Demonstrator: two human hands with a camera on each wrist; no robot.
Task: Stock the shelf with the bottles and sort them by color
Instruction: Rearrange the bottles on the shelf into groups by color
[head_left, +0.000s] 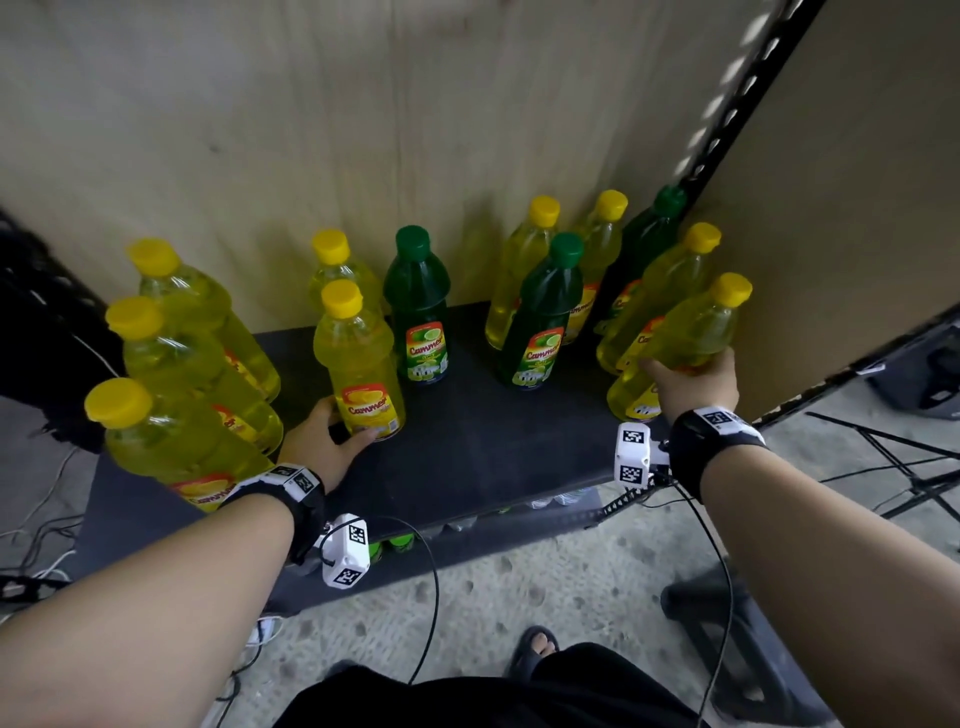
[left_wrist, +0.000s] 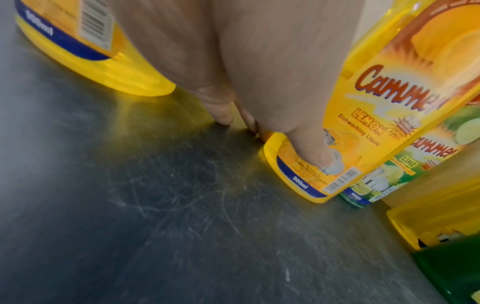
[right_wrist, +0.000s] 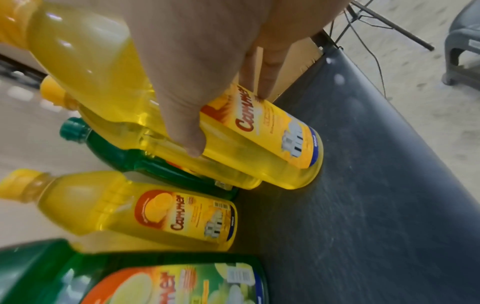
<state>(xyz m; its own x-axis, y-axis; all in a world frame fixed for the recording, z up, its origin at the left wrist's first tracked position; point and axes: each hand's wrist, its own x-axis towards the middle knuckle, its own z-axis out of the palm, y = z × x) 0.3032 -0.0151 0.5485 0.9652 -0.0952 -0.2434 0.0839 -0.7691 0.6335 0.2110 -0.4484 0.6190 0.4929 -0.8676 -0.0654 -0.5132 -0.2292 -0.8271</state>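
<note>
Yellow and green dish-soap bottles stand on the black shelf (head_left: 467, 441). My left hand (head_left: 332, 426) grips the base of a yellow bottle (head_left: 358, 358) in the left-middle; in the left wrist view its thumb (left_wrist: 319, 152) presses the label of that yellow bottle (left_wrist: 369, 115). My right hand (head_left: 691, 384) grips the front yellow bottle (head_left: 685, 338) at the shelf's right end. In the right wrist view this hand (right_wrist: 202, 78) wraps that bottle (right_wrist: 267, 148), whose base meets the shelf. Three yellow bottles (head_left: 176, 332) stand at the left, and a green bottle (head_left: 418, 306) stands mid-shelf.
Another green bottle (head_left: 545, 317) and a third green one (head_left: 649, 239) stand among yellow ones at the right. A wooden back panel (head_left: 363, 130) closes the rear. A black slotted upright (head_left: 727, 114) borders the right. Cables and a stand lie on the floor (head_left: 519, 597).
</note>
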